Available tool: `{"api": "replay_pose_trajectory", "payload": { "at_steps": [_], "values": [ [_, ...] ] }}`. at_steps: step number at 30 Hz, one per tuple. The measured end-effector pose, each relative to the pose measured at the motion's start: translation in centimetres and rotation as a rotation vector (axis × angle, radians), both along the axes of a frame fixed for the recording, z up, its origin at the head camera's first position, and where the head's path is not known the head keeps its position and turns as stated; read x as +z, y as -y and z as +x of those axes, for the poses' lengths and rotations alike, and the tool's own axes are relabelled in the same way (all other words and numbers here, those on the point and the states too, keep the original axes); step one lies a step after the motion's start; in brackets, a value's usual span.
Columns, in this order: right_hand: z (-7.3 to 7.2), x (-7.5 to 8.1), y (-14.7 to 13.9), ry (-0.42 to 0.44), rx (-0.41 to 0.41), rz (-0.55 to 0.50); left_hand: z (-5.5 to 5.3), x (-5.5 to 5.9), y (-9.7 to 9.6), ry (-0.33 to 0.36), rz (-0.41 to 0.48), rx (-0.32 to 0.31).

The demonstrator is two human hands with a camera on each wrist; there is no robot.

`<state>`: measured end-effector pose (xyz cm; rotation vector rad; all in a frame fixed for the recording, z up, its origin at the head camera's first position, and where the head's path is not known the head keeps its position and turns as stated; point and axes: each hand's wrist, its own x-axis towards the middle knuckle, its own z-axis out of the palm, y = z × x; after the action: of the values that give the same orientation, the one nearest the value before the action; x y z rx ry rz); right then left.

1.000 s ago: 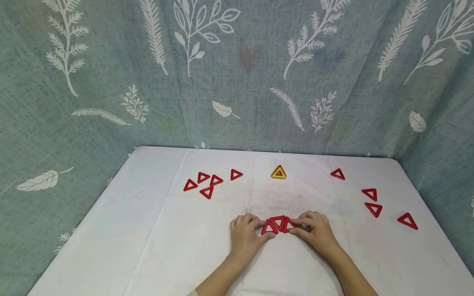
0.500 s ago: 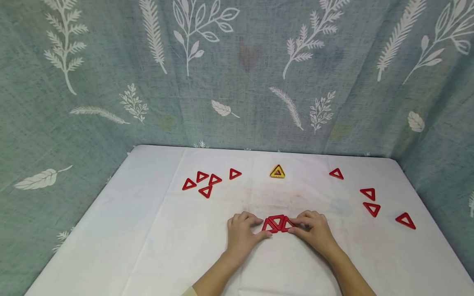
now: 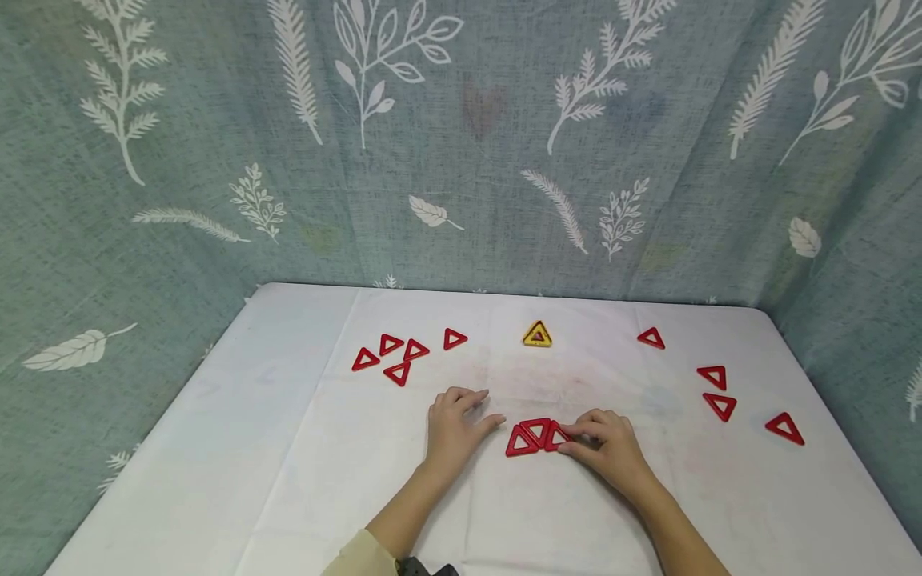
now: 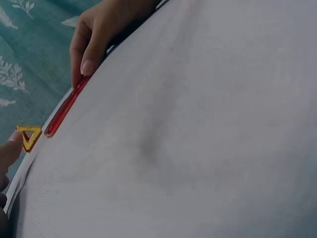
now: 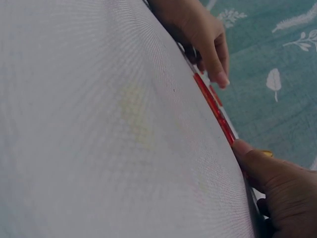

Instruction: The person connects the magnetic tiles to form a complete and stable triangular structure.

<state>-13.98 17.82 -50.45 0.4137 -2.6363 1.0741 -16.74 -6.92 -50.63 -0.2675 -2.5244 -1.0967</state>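
Observation:
Three red triangle frames stand side by side in a short row on the table in the head view: the left triangle (image 3: 522,441), the upside-down middle triangle (image 3: 536,430) and the right triangle (image 3: 557,437). My right hand (image 3: 608,448) pinches the right triangle at its outer side, thumb in front and index finger behind. To the left of the row, my left hand (image 3: 454,432) is apart from the pieces, thumb and fingers spread with nothing between them. In the right wrist view the row (image 5: 215,109) shows edge-on, with the right thumb (image 5: 247,151) at its near end.
A yellow triangle (image 3: 538,335) lies behind the row near the table's back edge. Several red triangles (image 3: 415,350) lie at the back left; others (image 3: 719,406) lie on the right. A leaf-patterned cloth (image 3: 432,144) hangs behind the white table (image 3: 324,480).
My left hand has let go of the left triangle and drawn back to the left, its thumb and fingers opening. The right hand keeps its pinch on the right triangle; the row stays together.

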Motion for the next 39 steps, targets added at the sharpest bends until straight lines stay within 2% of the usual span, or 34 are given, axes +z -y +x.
{"api": "replay_pose_trajectory", "payload": {
  "at_steps": [5, 12, 19, 25, 28, 31, 36, 39],
  "values": [
    [-0.1, 0.2, -0.1, 0.029, -0.011, -0.001, -1.6, 0.2, 0.1, 0.050, 0.032, 0.033],
    [-0.1, 0.1, -0.2, 0.028, -0.015, -0.007, -4.0, 0.3, 0.3, 0.072, 0.118, 0.092],
    [-0.2, 0.2, -0.2, -0.028, 0.005, -0.010, -6.5, 0.9, 0.7, 0.140, 0.103, 0.177],
    [-0.2, 0.0, -0.1, -0.002, -0.008, -0.007, -8.4, 1.0, 0.7, 0.188, 0.114, 0.278],
    [-0.1, -0.2, -0.1, -0.002, 0.003, -0.007, -8.9, 0.7, 0.7, 0.166, 0.080, 0.318],
    [-0.1, -0.3, -0.1, -0.027, 0.015, -0.020, -9.4, 0.6, 0.8, 0.148, 0.026, 0.332],
    [-0.1, -0.3, 0.0, 0.003, 0.003, -0.025, -9.7, 0.7, 0.7, 0.214, -0.129, 0.341],
    [0.0, -0.2, -0.1, 0.021, -0.007, -0.016, -9.7, 0.4, 0.5, 0.216, -0.191, 0.334]
  ]
}}
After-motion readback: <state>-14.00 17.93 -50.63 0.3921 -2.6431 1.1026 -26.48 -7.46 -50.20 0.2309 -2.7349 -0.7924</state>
